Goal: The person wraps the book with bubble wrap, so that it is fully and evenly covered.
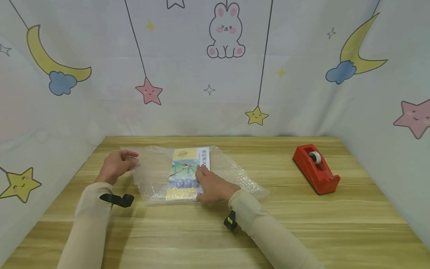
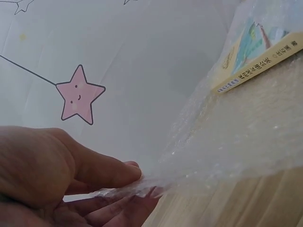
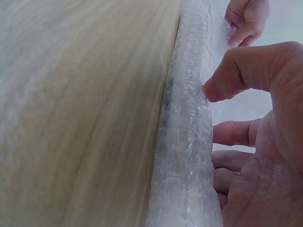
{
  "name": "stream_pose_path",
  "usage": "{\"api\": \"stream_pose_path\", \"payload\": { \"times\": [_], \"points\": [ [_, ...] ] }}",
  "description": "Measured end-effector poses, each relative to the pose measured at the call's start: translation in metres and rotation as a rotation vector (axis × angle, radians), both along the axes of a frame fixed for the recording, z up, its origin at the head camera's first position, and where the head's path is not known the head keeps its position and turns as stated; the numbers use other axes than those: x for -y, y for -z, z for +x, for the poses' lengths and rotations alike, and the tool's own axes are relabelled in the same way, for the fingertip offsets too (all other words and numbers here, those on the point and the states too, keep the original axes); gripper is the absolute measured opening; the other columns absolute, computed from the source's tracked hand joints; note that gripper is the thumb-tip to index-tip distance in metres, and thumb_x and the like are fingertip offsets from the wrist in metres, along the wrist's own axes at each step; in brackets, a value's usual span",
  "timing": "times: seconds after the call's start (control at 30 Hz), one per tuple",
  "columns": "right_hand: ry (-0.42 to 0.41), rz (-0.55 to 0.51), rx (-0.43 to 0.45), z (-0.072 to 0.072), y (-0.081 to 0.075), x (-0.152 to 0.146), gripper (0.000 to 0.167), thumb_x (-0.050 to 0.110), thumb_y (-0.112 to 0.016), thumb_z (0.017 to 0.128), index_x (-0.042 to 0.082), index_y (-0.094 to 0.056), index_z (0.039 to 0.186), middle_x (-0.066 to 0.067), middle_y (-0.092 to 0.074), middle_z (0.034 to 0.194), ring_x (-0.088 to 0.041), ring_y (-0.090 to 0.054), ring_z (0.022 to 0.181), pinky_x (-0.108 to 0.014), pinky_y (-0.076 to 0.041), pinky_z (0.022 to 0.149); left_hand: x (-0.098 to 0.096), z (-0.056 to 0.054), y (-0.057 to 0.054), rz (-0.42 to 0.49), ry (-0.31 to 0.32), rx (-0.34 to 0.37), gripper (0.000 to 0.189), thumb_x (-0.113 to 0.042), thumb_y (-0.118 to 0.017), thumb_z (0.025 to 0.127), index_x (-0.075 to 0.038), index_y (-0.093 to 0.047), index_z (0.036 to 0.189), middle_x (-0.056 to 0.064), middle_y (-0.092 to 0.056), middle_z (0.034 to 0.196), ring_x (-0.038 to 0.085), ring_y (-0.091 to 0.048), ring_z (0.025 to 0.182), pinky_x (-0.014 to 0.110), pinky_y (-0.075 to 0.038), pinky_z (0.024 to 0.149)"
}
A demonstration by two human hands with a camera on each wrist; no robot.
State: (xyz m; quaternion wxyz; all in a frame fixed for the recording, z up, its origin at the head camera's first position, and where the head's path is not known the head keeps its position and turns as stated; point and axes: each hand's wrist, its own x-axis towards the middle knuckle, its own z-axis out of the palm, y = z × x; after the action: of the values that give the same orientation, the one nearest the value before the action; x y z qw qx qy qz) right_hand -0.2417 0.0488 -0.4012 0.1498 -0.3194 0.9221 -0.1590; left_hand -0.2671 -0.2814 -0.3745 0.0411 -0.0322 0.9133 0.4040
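A sheet of clear bubble wrap (image 1: 151, 179) is spread on the table, with a book (image 1: 184, 164) with a yellow and blue-green cover on it. My left hand (image 1: 115, 164) pinches the sheet's left edge between thumb and fingers, and the left wrist view shows that edge raised, with the book's yellow spine (image 2: 255, 64) beyond. My right hand (image 1: 215, 186) rests over the book's right side, its fingers on the cover. In the right wrist view, its thumb (image 3: 220, 87) touches the bubble wrap (image 3: 187, 142) along the near edge.
To the right stands a red tape dispenser (image 1: 317, 172) with a small roll of tape (image 1: 315, 157) in it. The wood-grain table (image 1: 168, 235) meets a white printed curtain (image 1: 188, 116) at the back and sides.
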Motion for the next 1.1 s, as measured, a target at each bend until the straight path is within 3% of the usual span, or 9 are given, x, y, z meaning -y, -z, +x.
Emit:
{"api": "stream_pose_path", "payload": {
  "times": [0.2,0.43,0.63,0.87,1.1],
  "points": [
    [0.002,0.003,-0.003,0.001,-0.002,0.000,0.041,0.023,-0.066,0.089,0.005,-0.046,0.119,-0.020,-0.013,0.168,-0.033,-0.011,0.158,-0.041,-0.023,0.126,-0.003,0.002,-0.007,-0.013,-0.001,-0.020,0.044,-0.018,-0.059,0.099,0.004,-0.055,0.137,0.028,-0.060,0.129,0.019,-0.066,0.097,0.035,-0.055,0.085],
    [0.006,0.001,0.000,0.001,-0.002,0.000,0.042,0.023,-0.067,0.088,0.004,-0.047,0.120,-0.020,-0.013,0.168,-0.033,-0.011,0.158,-0.041,-0.022,0.127,-0.012,0.006,-0.018,-0.019,0.021,-0.075,0.045,-0.020,-0.061,0.099,0.001,-0.055,0.138,0.027,-0.058,0.137,0.038,-0.059,0.117,0.035,-0.052,0.087],
    [0.010,-0.004,0.002,0.001,-0.001,0.000,0.040,0.023,-0.067,0.088,0.005,-0.046,0.118,-0.020,-0.014,0.168,-0.033,-0.011,0.158,-0.041,-0.022,0.127,-0.026,0.007,-0.029,-0.024,0.051,-0.141,0.043,-0.016,-0.062,0.098,0.001,-0.056,0.137,0.026,-0.060,0.136,0.041,-0.061,0.121,0.030,-0.051,0.085],
    [0.007,-0.015,0.002,0.000,0.000,0.000,0.039,0.022,-0.066,0.088,0.005,-0.045,0.115,-0.020,-0.014,0.168,-0.034,-0.012,0.158,-0.041,-0.021,0.127,-0.046,0.005,-0.040,0.011,0.078,-0.179,0.039,-0.015,-0.061,0.097,-0.003,-0.059,0.134,0.023,-0.063,0.131,0.043,-0.060,0.125,0.052,-0.051,0.099],
    [0.001,-0.014,-0.003,0.001,0.000,0.000,0.039,0.023,-0.066,0.089,0.005,-0.046,0.117,-0.020,-0.014,0.168,-0.033,-0.012,0.158,-0.042,-0.023,0.126,-0.068,0.001,-0.044,0.077,0.120,-0.177,0.038,-0.012,-0.061,0.098,-0.004,-0.059,0.135,0.022,-0.061,0.136,0.042,-0.060,0.125,0.054,-0.049,0.103]
  ]
}}
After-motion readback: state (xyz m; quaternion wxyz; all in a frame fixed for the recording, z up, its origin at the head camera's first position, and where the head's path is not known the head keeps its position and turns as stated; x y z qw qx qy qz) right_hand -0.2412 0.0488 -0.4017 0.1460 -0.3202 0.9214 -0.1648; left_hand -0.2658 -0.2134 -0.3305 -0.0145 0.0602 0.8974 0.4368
